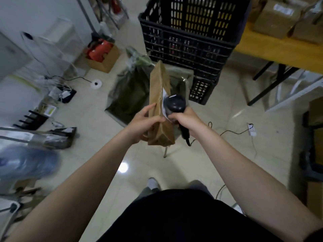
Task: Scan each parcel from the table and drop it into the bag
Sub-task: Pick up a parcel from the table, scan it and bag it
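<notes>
Head view: left hand (146,122) grips the lower part of a brown paper parcel (160,95), which is held upright near frame centre. Right hand (186,119) clasps a black scanner (175,103), its head just beside the white label (164,100) on the parcel's 3 o'clock side. Olive bag (129,91) lies at 11 o'clock of the parcel, black crate (188,41) at 12 o'clock, and the surface (279,48) carrying boxes (277,21) at 2 o'clock.

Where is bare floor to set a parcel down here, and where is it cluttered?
Bare tile: between the black crate and the table legs, and between the green bag and the shoe. The left edge is crowded with cables.
</notes>
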